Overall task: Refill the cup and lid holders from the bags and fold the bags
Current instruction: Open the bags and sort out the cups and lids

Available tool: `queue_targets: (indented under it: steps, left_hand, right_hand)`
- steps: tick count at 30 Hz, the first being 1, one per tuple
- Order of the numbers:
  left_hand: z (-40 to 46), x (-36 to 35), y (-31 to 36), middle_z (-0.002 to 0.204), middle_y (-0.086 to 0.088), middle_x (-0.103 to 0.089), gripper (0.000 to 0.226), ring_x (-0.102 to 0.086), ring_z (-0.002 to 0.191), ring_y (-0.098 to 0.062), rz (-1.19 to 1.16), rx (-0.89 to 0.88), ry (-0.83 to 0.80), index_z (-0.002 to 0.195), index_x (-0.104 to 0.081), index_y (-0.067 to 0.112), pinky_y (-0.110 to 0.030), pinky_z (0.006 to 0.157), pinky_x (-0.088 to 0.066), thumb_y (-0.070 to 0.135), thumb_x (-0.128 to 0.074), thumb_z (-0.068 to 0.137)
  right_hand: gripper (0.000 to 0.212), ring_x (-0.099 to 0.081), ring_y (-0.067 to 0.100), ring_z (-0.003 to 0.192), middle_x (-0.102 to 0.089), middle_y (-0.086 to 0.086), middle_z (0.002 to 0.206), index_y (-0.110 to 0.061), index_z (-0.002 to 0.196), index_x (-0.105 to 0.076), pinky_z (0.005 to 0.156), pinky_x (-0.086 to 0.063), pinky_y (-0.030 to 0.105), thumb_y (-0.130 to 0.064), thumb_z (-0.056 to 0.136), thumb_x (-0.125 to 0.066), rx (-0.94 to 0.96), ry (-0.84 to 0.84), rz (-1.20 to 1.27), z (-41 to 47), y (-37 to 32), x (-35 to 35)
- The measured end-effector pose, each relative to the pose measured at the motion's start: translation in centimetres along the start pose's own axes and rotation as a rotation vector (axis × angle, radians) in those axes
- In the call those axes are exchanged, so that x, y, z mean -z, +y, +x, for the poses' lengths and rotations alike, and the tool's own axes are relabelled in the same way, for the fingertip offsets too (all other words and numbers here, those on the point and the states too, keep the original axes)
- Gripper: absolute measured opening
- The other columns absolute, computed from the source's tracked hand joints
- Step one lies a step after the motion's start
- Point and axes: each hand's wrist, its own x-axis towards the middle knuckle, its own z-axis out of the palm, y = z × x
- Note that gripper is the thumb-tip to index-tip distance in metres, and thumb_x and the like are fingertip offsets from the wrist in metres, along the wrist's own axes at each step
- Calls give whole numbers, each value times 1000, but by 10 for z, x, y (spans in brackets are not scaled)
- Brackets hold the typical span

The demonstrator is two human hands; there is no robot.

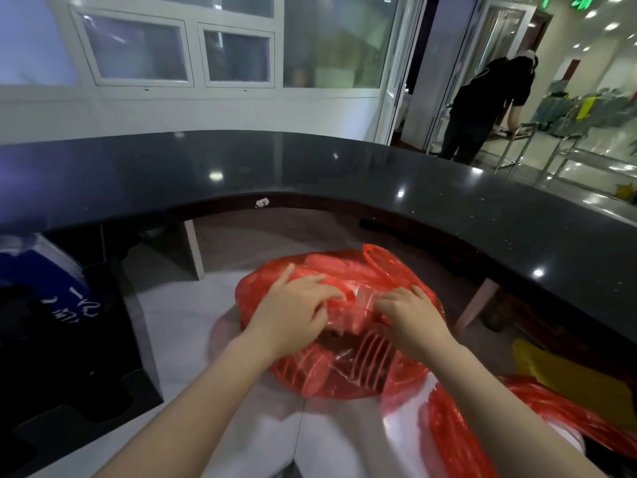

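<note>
your left hand (293, 315) and right hand (410, 317) both pinch the mouth of the red bag (344, 367) with curled fingers, to pull it open. the bag sits low in front of you, under the dark worktop (310, 167). inside are ribbed stacks, probably lids, so holding the opening wide lets you reach them.

Reception lobby: curved black counter (344, 167) (polished), glass partitions (179, 53), exit sign (582, 2).
</note>
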Motion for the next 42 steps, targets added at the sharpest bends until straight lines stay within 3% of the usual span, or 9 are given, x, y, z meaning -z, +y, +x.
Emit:
queue_targets:
  steps: [6,10,17,21,26,28,31,36,42]
  left_hand:
    - [-15,-2,-53,137,9,-53,40,-21,144,-19,447,564,-245,120,-60,36,-72,106,5,55,-37,94]
    - [-36,3,-85,132,6,-56,66,-18,143,-26,454,736,-360,105,-68,35,-76,101,11,83,-32,76]
    - [-60,-5,-91,143,-1,-48,72,11,146,-32,200,777,-563,66,-68,26,-67,103,18,86,-29,74]
    - [-65,-1,-85,129,11,-59,57,1,148,-22,357,695,-365,72,-69,33,-65,105,18,75,-33,85]
    - [-75,1,-66,123,12,-58,24,10,147,-29,498,630,-360,64,-55,34,-66,85,36,49,-70,76]
    - [-77,-3,-60,121,14,-59,6,8,147,-29,473,541,-203,82,-60,38,-68,92,31,38,-67,82]
    - [-70,-3,-46,104,7,-71,29,-25,143,-34,452,305,100,101,-71,29,-73,100,13,11,-68,78]
    - [-66,-12,-42,81,5,-72,33,-52,125,-29,426,-169,367,102,-75,20,-69,108,-7,18,-53,78]
    - [-61,-24,-52,103,-5,-71,65,-40,134,-40,533,86,-72,127,-62,26,-78,97,-15,63,-33,83]
  right_hand:
    - [40,-62,22,69,-66,-3,65,-29,60,-46,70,-36,32,-46,96,-46,109,228,116,-33,20,-5]
    - [44,-64,27,97,-70,6,99,-19,78,-61,77,-46,34,-46,100,-35,-236,-56,-67,-52,49,-22]
    - [34,-62,20,99,-67,-6,105,-34,113,-51,73,-46,32,-40,79,-52,-162,-182,-59,-79,41,-60]
    - [40,-64,21,69,-67,-9,73,-29,84,-69,56,-49,31,-40,48,-83,16,94,-68,-89,33,-64]
    - [23,-55,28,68,-59,3,79,-14,84,-67,60,-39,36,-19,68,-50,108,509,-73,-90,33,-66]
    - [26,-54,30,78,-62,7,86,-12,85,-70,65,-40,36,-16,72,-48,89,623,-91,-83,28,-61]
    - [27,-55,30,90,-66,11,94,-11,91,-72,74,-45,40,-13,75,-50,135,734,-82,-69,15,-53]
    - [38,-53,24,98,-66,4,100,-24,117,-57,88,-37,45,-21,78,-54,113,774,-61,-56,-1,-54]
    - [47,-31,44,138,-42,16,147,-26,132,-57,103,-14,73,-41,88,-60,-183,329,-133,-39,13,-55]
